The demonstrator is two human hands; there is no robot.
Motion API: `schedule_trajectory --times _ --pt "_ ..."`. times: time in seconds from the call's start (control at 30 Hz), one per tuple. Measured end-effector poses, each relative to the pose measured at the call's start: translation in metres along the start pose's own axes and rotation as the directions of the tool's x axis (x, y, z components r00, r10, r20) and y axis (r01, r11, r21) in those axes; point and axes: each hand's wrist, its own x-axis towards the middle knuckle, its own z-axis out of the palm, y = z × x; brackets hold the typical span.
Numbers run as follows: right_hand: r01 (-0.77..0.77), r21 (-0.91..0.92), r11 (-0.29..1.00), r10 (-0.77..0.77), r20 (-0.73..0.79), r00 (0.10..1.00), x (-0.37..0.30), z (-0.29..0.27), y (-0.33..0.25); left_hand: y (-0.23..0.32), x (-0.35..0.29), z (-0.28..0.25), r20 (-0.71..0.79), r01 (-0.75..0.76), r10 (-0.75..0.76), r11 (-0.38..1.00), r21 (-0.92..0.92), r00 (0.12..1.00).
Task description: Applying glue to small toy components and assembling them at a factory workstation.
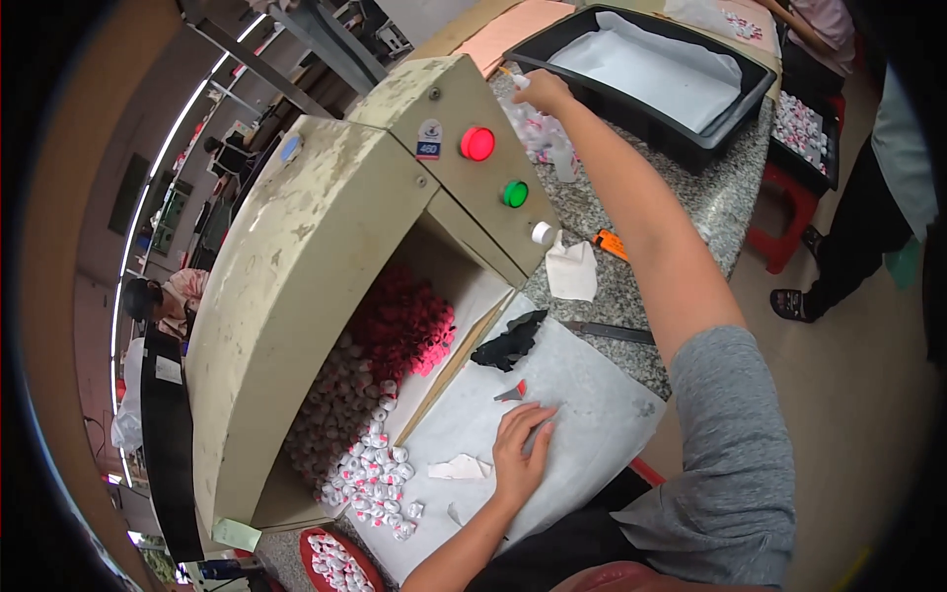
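Perhaps for balance, we rest our loosely curled left hand (521, 456), seemingly empty, on the white sheet (597, 414) near white-and-pink pieces (370, 479) heaped within reach, while our outstretched right hand (545, 94) pinches a small white object (520, 83) beside the black tray (691, 148).

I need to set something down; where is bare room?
The white sheet is bare between the left hand and its right edge; granite also, between the right forearm and black tray. White pieces crowd the sheet's lower left; they and pink pieces lie heaped inside the machine.
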Motion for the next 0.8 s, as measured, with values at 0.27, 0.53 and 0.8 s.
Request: schedule_trajectory --times 0.27,0.53,0.8 --pt "0.45 -0.005 0.893 -0.441 -0.207 0.873 -0.024 -0.045 0.018 -0.002 0.003 -0.006 -0.022 -0.112 0.112 0.994 0.013 0.993" --pt "0.347 0.349 0.87 -0.305 -0.169 0.937 -0.283 -0.085 -0.017 -0.017 -0.01 -0.018 -0.219 -0.21 0.18 0.97 -0.121 0.959" --pt "0.056 0.609 0.791 -0.173 0.134 0.976 -0.451 -0.045 -0.048 -0.025 -0.077 -0.116 -0.164 -0.098 0.132 0.974 0.202 0.978"
